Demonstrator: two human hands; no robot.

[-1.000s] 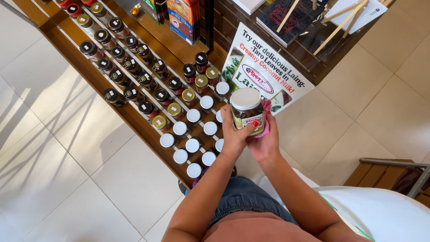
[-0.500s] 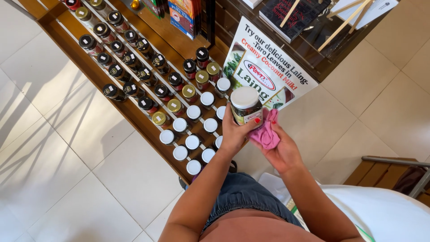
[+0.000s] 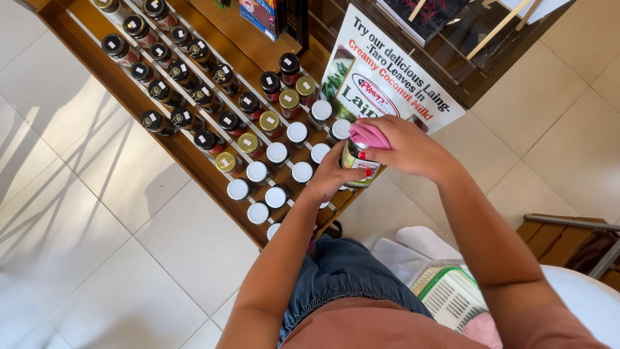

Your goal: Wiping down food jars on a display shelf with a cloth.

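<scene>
While left hand (image 3: 336, 174) grips jar (image 3: 359, 163), right hand (image 3: 403, 145) presses pink cloth (image 3: 369, 135) on top.

A small glass jar (image 3: 359, 163) with dark greenish contents and a red-and-white oval label is held upright above the front edge of the wooden shelf (image 3: 194, 169) of lined-up jars. A crumpled pink cloth (image 3: 369, 135) lies pressed over its top, hiding the lid.
</scene>
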